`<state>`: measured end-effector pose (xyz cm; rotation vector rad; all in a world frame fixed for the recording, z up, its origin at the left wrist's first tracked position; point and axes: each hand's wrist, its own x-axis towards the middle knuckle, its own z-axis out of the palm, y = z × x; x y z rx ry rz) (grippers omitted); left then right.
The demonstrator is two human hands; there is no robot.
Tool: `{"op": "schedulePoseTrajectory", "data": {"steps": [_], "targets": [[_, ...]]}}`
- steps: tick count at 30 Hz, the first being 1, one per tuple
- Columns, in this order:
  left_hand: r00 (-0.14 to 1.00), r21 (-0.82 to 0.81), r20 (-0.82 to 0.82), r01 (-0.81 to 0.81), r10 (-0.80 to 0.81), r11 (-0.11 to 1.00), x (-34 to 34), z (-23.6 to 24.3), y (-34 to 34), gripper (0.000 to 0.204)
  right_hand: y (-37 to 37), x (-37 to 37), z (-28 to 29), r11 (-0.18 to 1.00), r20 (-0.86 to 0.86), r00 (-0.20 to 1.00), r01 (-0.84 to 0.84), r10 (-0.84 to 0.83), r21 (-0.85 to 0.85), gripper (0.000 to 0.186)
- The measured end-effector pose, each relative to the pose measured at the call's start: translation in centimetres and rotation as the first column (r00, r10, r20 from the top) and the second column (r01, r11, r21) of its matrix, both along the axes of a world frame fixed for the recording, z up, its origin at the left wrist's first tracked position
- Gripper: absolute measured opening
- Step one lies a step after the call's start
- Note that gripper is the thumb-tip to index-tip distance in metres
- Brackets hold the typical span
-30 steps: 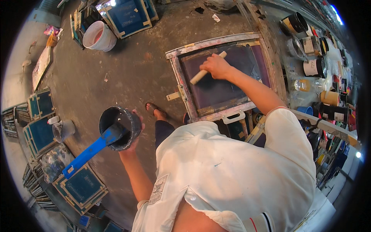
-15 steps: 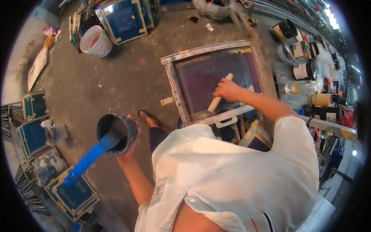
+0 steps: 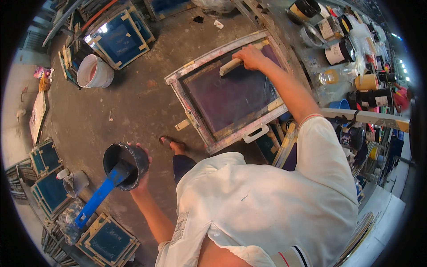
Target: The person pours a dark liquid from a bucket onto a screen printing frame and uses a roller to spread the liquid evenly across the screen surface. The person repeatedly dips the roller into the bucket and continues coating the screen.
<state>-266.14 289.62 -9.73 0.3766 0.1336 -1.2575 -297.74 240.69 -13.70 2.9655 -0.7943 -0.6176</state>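
Note:
My left hand [image 3: 142,180] is wrapped around the side of a black pot [image 3: 140,161], whose mouth tilts toward me. A wide blue-handled tool [image 3: 97,196] leans out of the pot; its head is hidden inside. My right hand [image 3: 252,57] grips a wooden-handled squeegee [image 3: 230,67] close to the far edge of a large screen-printing frame [image 3: 233,138]. Beneath the squeegee lies the frame's dark purple mesh [image 3: 231,102], with tape along its borders. The squeegee's working edge is hard to make out. A white handle [image 3: 256,133] sits by the frame's near side.
Blue-green screens [image 3: 118,40] lean at the far left beside a white bucket [image 3: 95,71]. More screens [image 3: 109,240] stand at lower left near a grey pail [image 3: 75,183]. Ink tubs [image 3: 340,51] and a bottle [image 3: 331,76] crowd the right. A metal bar [image 3: 364,118] juts in there.
My right hand has carried the squeegee from the frame's near side to its far edge. My left hand still holds the pot. The view has turned a little.

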Motion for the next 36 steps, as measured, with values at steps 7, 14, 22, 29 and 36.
{"op": "schedulePoseTrajectory", "data": {"steps": [7, 14, 22, 29, 36], "targets": [[0.988, 0.032, -0.151, 0.045, -0.040, 0.998, -0.2, -1.0, -2.9, 0.073, 2.9, -2.1, -0.9, 0.994, -0.013, 0.994, -0.107, 0.108, 0.031, 0.040], [0.968, -0.089, -0.188, 0.152, -0.166, 0.984, 1.9, -2.5, -4.4, 0.074, 11.1, -5.8, -0.9, 0.996, 0.182, 0.983, -0.011, -0.005, 0.088, 0.028], [0.969, -0.087, -0.062, 0.234, -0.240, 0.968, 5.7, -2.8, -6.7, 0.075, 8.6, -13.1, 0.7, 0.489, 0.364, 0.413, 0.859, -0.835, 0.148, 0.052], [0.931, -0.005, -0.103, 0.351, -0.350, 0.936, 15.7, -3.7, -12.7, 0.073, 5.0, -10.7, -3.3, 0.277, 0.372, 0.251, 0.961, -0.894, 0.018, 0.056], [0.894, -0.004, -0.092, 0.440, -0.439, 0.898, 28.5, -5.9, -17.4, 0.078, 8.2, -1.5, -3.2, 0.147, 0.308, 0.143, 0.989, -0.941, -0.011, 0.051]]}}
